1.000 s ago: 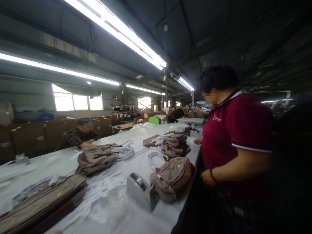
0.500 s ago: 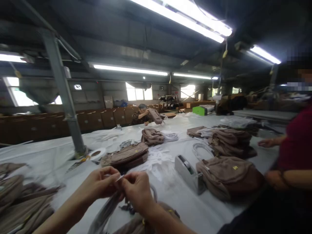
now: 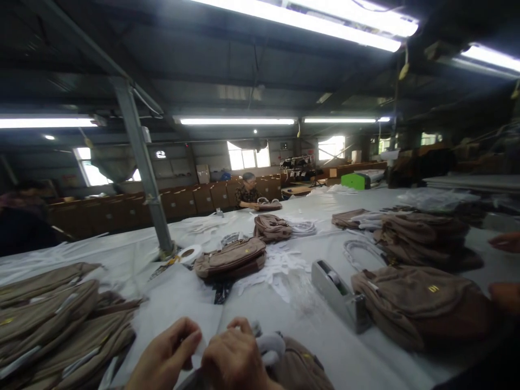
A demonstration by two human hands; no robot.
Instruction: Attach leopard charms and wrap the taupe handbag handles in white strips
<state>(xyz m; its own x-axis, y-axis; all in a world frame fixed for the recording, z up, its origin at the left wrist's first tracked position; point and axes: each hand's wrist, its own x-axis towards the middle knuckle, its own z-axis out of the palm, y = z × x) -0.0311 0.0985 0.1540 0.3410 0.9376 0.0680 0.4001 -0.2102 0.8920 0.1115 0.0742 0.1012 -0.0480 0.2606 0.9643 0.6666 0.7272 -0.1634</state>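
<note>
My left hand (image 3: 164, 358) and my right hand (image 3: 233, 358) meet at the bottom edge of the view, fingers pinched together on a small white slip (image 3: 198, 346). Under my right hand lies a brown bag (image 3: 298, 368) with a white-wrapped strap (image 3: 270, 345). Both hands are closed. The lower part of the bag is cut off by the frame.
A grey tape dispenser (image 3: 339, 296) stands right of centre on the white table (image 3: 284, 303). Brown bags lie around: a stack at left (image 3: 52, 314), one in the middle (image 3: 231, 257), one at right (image 3: 418, 303). A steel post (image 3: 144, 168) rises at left. Another person's hands (image 3: 504, 271) show at right.
The view has tilted up and turned left. My hands sit lower in the picture, still pinched together. The person in red has slid almost out of sight at right.
</note>
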